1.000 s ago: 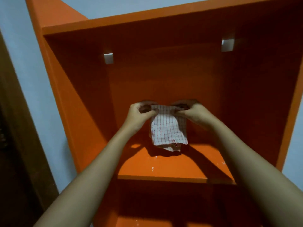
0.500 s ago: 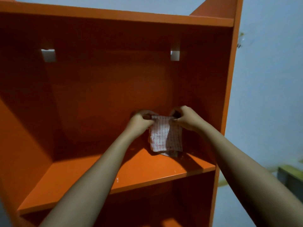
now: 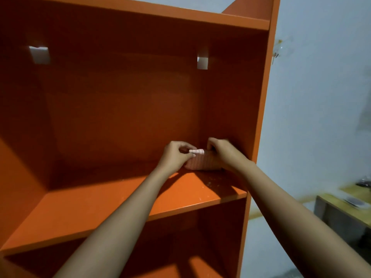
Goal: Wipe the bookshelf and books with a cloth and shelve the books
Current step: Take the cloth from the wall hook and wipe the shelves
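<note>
both hands pinch one small white red-checked cloth (image 3: pixel 197 160): left hand (image 3: pixel 174 156), right hand (image 3: pixel 224 153). it hangs at the far right of the orange wooden bookshelf (image 3: pixel 100 199).

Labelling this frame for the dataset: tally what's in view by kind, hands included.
orange wooden bookshelf: 1
white-and-red checked cloth: 1
hands, both gripping the cloth: 2 (left hand, right hand)
white square patches on the back panel: 2 ()
low yellow-topped table: 1
Total: 7
</note>
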`<state>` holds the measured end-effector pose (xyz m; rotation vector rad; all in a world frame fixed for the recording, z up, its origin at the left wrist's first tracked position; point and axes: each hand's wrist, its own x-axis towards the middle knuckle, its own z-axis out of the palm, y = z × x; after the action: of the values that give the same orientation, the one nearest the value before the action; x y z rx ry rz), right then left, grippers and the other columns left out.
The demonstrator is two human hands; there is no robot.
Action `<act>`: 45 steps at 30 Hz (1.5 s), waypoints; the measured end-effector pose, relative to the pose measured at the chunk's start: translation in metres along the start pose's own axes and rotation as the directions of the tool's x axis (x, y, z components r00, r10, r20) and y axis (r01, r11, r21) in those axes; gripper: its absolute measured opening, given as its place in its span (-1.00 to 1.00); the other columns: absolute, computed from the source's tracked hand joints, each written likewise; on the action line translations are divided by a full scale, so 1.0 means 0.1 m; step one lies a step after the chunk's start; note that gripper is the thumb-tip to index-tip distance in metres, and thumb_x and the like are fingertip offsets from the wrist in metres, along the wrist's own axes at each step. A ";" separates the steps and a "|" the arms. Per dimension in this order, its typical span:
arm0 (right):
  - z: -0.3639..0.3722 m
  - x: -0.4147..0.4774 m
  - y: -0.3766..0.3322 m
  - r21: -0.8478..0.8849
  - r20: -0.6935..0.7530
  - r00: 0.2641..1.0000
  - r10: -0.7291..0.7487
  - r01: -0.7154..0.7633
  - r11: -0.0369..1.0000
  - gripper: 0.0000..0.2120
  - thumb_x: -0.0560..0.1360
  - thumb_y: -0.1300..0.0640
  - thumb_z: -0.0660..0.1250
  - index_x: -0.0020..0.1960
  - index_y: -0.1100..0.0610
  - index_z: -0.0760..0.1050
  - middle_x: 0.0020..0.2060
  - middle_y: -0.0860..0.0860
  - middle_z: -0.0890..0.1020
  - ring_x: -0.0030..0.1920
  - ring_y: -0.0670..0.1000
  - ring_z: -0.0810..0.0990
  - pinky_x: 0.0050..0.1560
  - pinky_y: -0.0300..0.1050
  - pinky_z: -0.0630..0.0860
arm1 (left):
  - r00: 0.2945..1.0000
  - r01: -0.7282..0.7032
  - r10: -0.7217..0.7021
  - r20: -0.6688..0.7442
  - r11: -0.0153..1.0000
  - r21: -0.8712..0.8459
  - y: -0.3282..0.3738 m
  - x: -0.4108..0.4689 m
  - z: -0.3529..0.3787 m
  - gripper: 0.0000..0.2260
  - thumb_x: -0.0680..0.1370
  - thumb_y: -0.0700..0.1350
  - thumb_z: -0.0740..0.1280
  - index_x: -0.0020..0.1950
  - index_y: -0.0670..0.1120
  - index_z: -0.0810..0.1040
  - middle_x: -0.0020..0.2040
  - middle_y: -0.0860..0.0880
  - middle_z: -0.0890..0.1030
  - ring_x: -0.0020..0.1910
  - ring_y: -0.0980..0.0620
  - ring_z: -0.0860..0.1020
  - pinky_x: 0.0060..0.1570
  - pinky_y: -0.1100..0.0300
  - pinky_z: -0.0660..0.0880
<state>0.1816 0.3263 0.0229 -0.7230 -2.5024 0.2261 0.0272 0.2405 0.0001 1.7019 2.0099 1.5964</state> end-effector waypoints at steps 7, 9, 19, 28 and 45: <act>0.03 -0.33 -0.02 -0.063 0.166 0.985 0.041 -0.030 0.998 -0.76 0.50 0.07 0.35 0.13 0.12 0.49 0.08 0.07 0.57 -0.06 0.03 0.53 -0.19 -0.23 0.47 | 0.968 -0.017 -0.007 0.251 0.996 0.093 0.08 -0.36 -0.03 -0.88 0.42 -0.11 0.48 -0.06 0.01 0.68 -0.13 0.07 0.67 -0.10 0.11 0.61 -0.06 0.15 0.53; 0.05 -0.40 -0.01 -0.064 0.205 0.978 0.039 -0.027 0.998 -0.77 0.52 0.11 0.32 0.16 0.13 0.52 0.14 0.07 0.57 -0.02 0.03 0.53 -0.15 -0.24 0.41 | 0.948 -0.031 0.001 0.319 0.995 0.091 0.06 -0.45 -0.04 -0.85 0.44 -0.09 0.47 -0.01 0.00 0.68 -0.05 0.11 0.66 -0.03 0.15 0.60 0.00 0.27 0.50; 0.11 -0.44 -0.06 0.231 0.022 0.989 0.143 -0.145 0.962 -0.72 0.60 0.14 0.10 0.11 0.16 0.57 0.12 0.03 0.57 0.02 -0.03 0.50 -0.21 -0.27 0.40 | 0.981 0.152 -0.158 0.111 0.986 0.065 -0.24 -0.81 -0.67 -0.87 0.54 -0.02 0.35 -0.01 -0.03 0.65 0.00 0.02 0.66 0.01 0.11 0.58 0.02 0.20 0.46; 0.44 -0.18 -0.04 0.104 0.360 0.924 0.126 -0.174 0.979 -0.45 0.55 -0.27 0.00 0.46 -0.05 0.23 0.44 0.03 0.31 0.39 0.09 0.31 0.32 0.01 0.23 | 0.940 0.328 -0.273 -0.204 0.890 0.317 -0.55 -1.34 -1.54 -0.72 0.57 0.08 0.25 0.07 -0.07 0.64 0.03 0.06 0.57 0.10 0.07 0.48 0.05 0.18 0.29; 0.62 -0.62 -0.47 -0.205 0.141 0.987 0.077 -0.046 0.978 -0.59 0.62 -0.10 -0.03 0.41 -0.07 0.30 0.41 -0.05 0.37 0.40 0.11 0.28 0.27 0.06 0.27 | 0.899 0.412 -0.414 -0.144 0.686 0.600 -0.71 -1.40 -1.59 -0.61 0.58 0.12 0.20 0.36 0.00 0.44 0.40 -0.04 0.38 0.38 -0.08 0.34 0.32 0.00 0.25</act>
<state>0.1732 0.2523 -0.0430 -0.8959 -2.6740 0.0490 -0.0651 0.0433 -0.0514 1.1928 2.8653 0.8198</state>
